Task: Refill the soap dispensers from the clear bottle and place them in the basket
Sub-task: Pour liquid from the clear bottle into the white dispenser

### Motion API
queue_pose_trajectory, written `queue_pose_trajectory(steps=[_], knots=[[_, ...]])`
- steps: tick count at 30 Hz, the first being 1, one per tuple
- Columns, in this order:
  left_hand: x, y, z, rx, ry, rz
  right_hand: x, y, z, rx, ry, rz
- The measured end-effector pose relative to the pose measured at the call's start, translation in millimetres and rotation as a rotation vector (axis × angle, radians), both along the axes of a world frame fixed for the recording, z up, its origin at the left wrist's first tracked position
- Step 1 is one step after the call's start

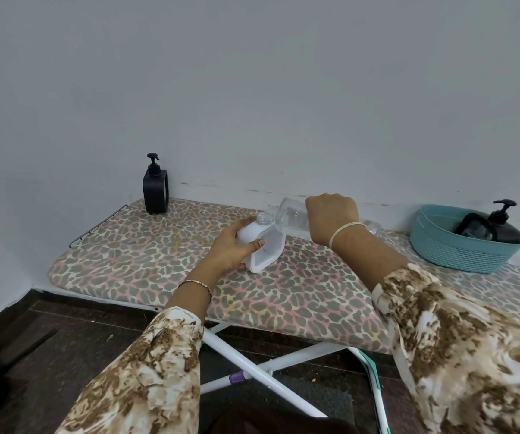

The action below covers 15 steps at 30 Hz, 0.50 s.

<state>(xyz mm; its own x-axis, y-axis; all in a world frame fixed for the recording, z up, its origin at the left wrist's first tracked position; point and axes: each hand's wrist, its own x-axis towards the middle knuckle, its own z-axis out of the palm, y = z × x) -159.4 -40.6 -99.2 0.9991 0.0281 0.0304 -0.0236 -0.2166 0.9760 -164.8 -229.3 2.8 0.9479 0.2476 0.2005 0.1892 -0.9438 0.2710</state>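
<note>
On the leopard-print ironing board point(299, 296), the left hand point(230, 249) grips a tilted white soap dispenser point(263, 245), its neck uncapped. The right hand point(330, 219) wraps around the clear bottle point(290, 214), held nearly level, mouth just beside that neck. 1 black pump dispenser point(155, 191) stands at the far-left corner; a 2nd black dispenser point(503, 228) sits in the teal basket point(452, 252).

My left hand point(230, 249) grips the white dispenser point(263, 245), tilted on the board point(158, 255) with its pump off and neck open. My right hand point(332, 219) holds the bottle point(293, 214), clear and nearly level, its open mouth just above that neck. A black dispenser point(156, 191) stands upright in the far left corner, pump on. The teal basket point(459, 255) sits well to the right with another black pump dispenser point(506, 230) leaning inside.
</note>
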Motion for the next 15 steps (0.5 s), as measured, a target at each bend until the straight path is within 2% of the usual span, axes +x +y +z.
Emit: queue_pose_trajectory(steps=[15], knots=[[-2.1,-6.4,6.5,-0.065,0.035,0.066,-1.1,1.2,0.3,-0.016,0.011,-0.004]])
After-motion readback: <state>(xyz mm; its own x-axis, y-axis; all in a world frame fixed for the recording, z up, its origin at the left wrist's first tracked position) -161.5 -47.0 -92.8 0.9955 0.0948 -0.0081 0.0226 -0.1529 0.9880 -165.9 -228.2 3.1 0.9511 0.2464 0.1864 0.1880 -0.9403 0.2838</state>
